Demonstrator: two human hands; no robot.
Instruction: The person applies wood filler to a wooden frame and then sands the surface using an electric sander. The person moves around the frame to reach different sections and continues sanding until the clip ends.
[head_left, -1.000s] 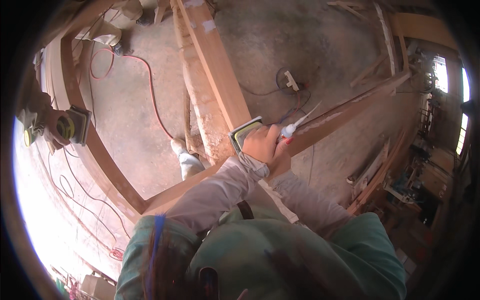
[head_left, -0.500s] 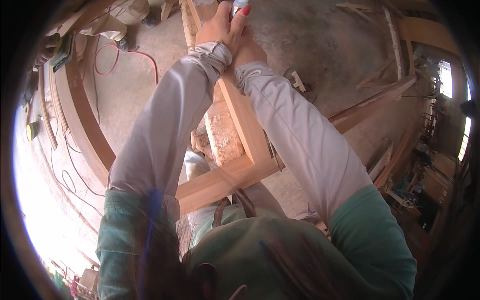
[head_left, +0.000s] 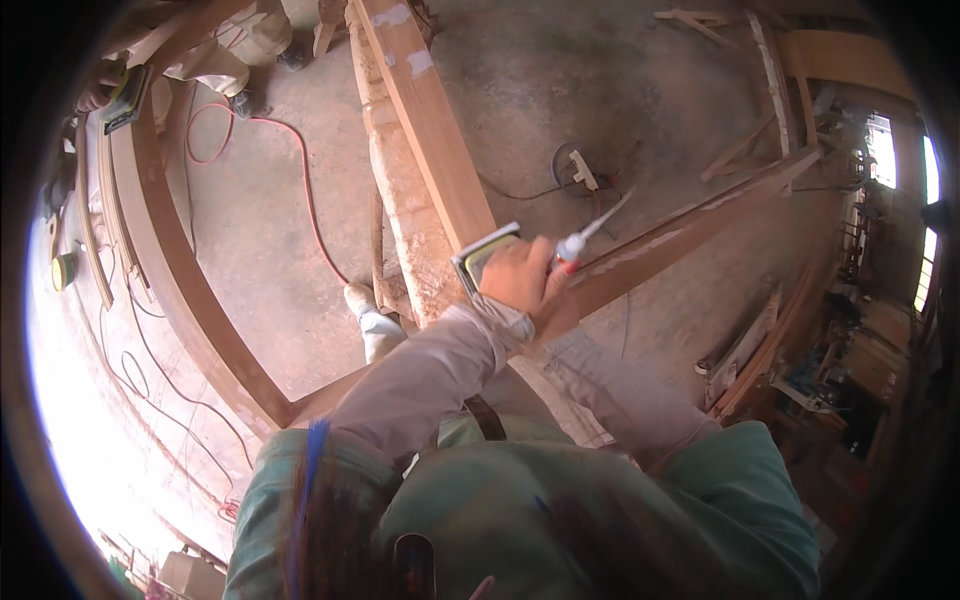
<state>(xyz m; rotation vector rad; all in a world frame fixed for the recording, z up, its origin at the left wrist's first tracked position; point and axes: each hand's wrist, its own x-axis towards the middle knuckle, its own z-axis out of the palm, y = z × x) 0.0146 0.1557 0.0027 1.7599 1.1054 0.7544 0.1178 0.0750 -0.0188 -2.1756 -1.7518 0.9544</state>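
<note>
My left hand (head_left: 515,277) is closed, with a small white bottle with a thin pale nozzle (head_left: 572,246) between thumb and forefinger; a red tip shows at the thumb. Under its fingers is a flat rectangular sanding tool (head_left: 480,255) with a yellow-green edge, at the wooden beam (head_left: 425,115). Pale patches mark that beam's far part. Close below the left hand, my right hand (head_left: 556,318) is blurred and mostly covered, so its fingers and anything in them are hidden. Both hands are over the near end of the beam.
Another beam (head_left: 640,272) runs off to the right, and a curved-looking one (head_left: 170,235) stands left. A rough whitish support (head_left: 400,190) lies beneath the middle beam. On the floor are a red hose (head_left: 305,170) and a corded power tool (head_left: 578,168). A co-worker's hand holds a yellow-green sander (head_left: 125,100).
Both hands have come back toward me from the far part of the beam to its near end. The sanding tool and the whole bottle now show, and the patched far part is uncovered.
</note>
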